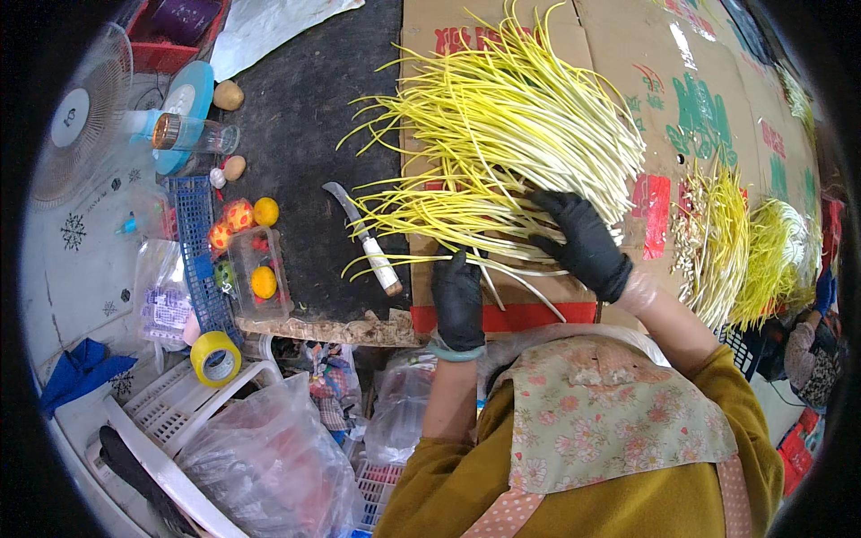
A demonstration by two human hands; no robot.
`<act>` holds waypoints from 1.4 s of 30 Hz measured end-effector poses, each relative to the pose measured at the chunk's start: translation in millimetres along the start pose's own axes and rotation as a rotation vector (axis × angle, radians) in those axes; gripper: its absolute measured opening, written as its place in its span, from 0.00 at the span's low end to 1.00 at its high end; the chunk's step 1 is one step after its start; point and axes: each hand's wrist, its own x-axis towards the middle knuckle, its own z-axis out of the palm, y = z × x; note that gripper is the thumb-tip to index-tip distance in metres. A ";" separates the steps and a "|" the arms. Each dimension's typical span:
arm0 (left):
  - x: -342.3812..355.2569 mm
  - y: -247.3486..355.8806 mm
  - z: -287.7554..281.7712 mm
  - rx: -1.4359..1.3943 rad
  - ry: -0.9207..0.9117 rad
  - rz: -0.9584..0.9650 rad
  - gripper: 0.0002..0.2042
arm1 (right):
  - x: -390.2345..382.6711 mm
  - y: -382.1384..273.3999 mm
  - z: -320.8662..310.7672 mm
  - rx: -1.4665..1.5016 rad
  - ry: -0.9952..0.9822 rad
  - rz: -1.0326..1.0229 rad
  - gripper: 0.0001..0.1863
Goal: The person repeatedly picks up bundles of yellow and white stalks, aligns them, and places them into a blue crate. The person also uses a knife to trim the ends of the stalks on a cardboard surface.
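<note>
A large pile of long yellow-and-white shoots [529, 117] lies spread on flattened cardboard [448, 305]. My left hand [457, 300], in a black glove, is at the near edge of the pile, its fingers closed on a few shoots. My right hand [583, 242], also black-gloved, touches the right side of the lower shoots with fingers apart and bent; some fingertips are hidden among them. A curved knife [377, 260] with a pale handle lies left of the pile on the dark mat [314, 134].
More shoots [713, 269] lie at right. On the left are a fan [72, 117], glass jar [193, 134], blue basket [193, 251], fruit tray [256, 273] and tape roll [215, 359]. Plastic bags [260, 457] sit below the edge. Another person's arm [798, 350] shows at far right.
</note>
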 end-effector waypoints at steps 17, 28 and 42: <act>-1.8 -0.4 -1.6 -0.275 0.133 -0.187 0.16 | 23.5 26.5 -2.2 -0.522 0.069 -0.152 0.23; 1.3 0.6 2.2 -0.268 0.215 -0.182 0.20 | 56.0 92.9 -38.2 -0.109 0.125 -0.090 0.24; 4.5 11.7 14.9 -0.219 0.222 -0.224 0.20 | 15.1 45.8 -13.5 -0.242 0.268 0.097 0.34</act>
